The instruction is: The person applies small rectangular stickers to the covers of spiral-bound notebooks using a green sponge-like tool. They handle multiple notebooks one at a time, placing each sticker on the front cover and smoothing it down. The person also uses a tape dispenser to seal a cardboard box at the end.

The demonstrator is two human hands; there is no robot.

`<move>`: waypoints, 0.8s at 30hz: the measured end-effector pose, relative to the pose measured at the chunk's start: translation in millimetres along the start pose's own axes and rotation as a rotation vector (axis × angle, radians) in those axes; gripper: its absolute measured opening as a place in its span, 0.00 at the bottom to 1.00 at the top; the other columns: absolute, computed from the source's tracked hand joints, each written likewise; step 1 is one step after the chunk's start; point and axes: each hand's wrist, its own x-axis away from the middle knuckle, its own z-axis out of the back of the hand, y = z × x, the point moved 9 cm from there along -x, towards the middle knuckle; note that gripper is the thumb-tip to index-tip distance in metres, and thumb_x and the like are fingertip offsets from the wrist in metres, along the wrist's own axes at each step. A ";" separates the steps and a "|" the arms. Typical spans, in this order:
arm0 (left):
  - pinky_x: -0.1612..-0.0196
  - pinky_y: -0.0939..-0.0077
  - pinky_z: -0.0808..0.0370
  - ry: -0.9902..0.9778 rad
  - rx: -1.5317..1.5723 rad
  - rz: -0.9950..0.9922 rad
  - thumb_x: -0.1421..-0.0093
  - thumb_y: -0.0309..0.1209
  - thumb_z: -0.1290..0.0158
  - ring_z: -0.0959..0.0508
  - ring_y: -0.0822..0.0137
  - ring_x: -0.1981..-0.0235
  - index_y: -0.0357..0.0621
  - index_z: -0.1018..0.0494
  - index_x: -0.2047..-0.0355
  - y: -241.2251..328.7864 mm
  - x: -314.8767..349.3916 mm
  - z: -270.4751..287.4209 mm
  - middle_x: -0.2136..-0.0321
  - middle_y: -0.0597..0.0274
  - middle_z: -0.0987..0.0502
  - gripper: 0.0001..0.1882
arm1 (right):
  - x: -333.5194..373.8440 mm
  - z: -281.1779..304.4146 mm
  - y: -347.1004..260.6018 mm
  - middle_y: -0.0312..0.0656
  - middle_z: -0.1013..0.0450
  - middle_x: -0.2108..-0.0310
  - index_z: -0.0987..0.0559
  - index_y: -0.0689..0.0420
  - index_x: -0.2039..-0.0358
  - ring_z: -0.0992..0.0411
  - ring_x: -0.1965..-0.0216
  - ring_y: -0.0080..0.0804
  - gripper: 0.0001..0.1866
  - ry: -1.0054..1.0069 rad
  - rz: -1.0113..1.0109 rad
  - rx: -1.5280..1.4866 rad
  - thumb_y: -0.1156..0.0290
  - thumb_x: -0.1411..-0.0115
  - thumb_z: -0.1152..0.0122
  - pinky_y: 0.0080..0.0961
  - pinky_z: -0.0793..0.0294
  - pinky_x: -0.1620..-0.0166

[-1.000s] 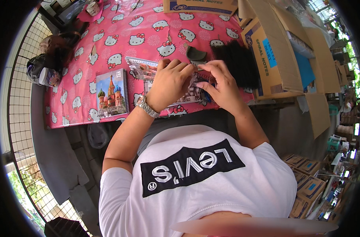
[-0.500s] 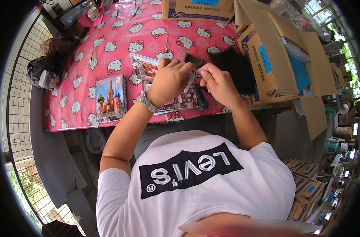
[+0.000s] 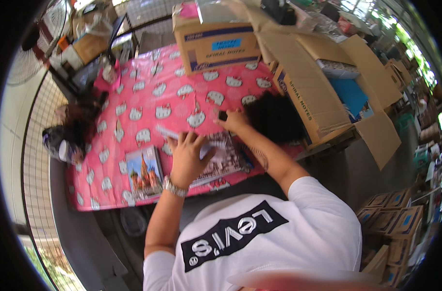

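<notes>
Loosely splayed, the left hand [image 3: 186,156] is over an open notebook [image 3: 225,154] near the front edge of the pink-covered table [image 3: 133,130], its grip released. Farther from that edge, the right hand [image 3: 235,121] pinches a small dark object [image 3: 223,116], just beside a black pile [image 3: 274,119] toward the right edge. A closed notebook [image 3: 144,173] lies near the front edge, left of the open one.

Looked like a packing workshop: arranged around a pink-covered surface [image 3: 133,130] bearing spiral notebooks [image 3: 144,173] and a cardboard carton [image 3: 220,51], with an open carton [image 3: 298,99] at the right, stacked cartons [image 3: 398,224] lower down, wire mesh [image 3: 39,145] at the left and a caged fan [image 3: 29,63].
</notes>
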 end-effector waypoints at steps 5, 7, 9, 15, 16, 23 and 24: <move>0.43 0.33 0.42 -0.037 0.019 -0.022 0.50 0.40 0.34 0.30 0.53 0.50 0.49 0.23 0.64 17.8 9.8 11.8 0.62 0.62 0.26 0.16 | 8.1 36.5 -17.2 0.55 0.24 0.51 0.18 0.56 0.55 0.25 0.50 0.52 0.29 -0.184 0.222 -0.157 0.48 0.52 0.33 0.42 0.26 0.46; 0.42 0.31 0.44 -0.021 0.053 -0.014 0.51 0.39 0.33 0.30 0.53 0.50 0.49 0.23 0.65 14.9 10.3 12.1 0.62 0.62 0.26 0.16 | 49.8 75.3 -39.5 0.51 0.21 0.56 0.20 0.60 0.53 0.23 0.53 0.39 0.28 -0.308 0.481 -0.817 0.57 0.53 0.33 0.32 0.25 0.48; 0.42 0.30 0.43 0.005 0.065 -0.027 0.51 0.40 0.33 0.30 0.53 0.51 0.48 0.23 0.65 15.2 7.0 10.2 0.63 0.62 0.26 0.16 | 108.0 113.3 -56.0 0.47 0.20 0.57 0.20 0.62 0.54 0.23 0.55 0.33 0.26 -0.649 0.583 -1.303 0.62 0.53 0.34 0.29 0.27 0.48; 0.42 0.30 0.43 -0.054 0.107 -0.127 0.54 0.41 0.31 0.28 0.54 0.52 0.47 0.21 0.65 40.1 -2.3 0.0 0.63 0.63 0.25 0.18 | 151.7 133.7 -42.6 0.45 0.25 0.52 0.20 0.64 0.56 0.28 0.49 0.31 0.25 -0.713 0.735 -1.152 0.65 0.55 0.34 0.30 0.31 0.43; 0.42 0.30 0.43 -0.068 0.115 -0.120 0.54 0.41 0.31 0.28 0.54 0.52 0.47 0.21 0.65 41.0 -2.1 -1.3 0.62 0.63 0.24 0.19 | 162.4 144.6 -49.3 0.47 0.27 0.48 0.20 0.64 0.55 0.29 0.47 0.33 0.26 -0.775 0.815 -1.306 0.66 0.55 0.33 0.31 0.33 0.41; 0.42 0.30 0.44 -0.109 0.111 -0.106 0.54 0.43 0.31 0.28 0.56 0.51 0.50 0.21 0.62 38.5 0.3 -2.5 0.60 0.64 0.24 0.20 | 169.0 153.7 -58.5 0.45 0.31 0.49 0.20 0.63 0.58 0.30 0.48 0.34 0.24 -0.783 0.886 -1.338 0.61 0.52 0.32 0.29 0.30 0.45; 0.41 0.33 0.44 -0.109 0.124 -0.096 0.54 0.42 0.31 0.29 0.55 0.51 0.49 0.21 0.63 39.2 -1.7 -1.1 0.61 0.64 0.24 0.20 | 159.9 145.9 -54.9 0.45 0.31 0.49 0.20 0.64 0.57 0.30 0.49 0.34 0.24 -0.725 0.823 -1.094 0.61 0.51 0.32 0.29 0.30 0.46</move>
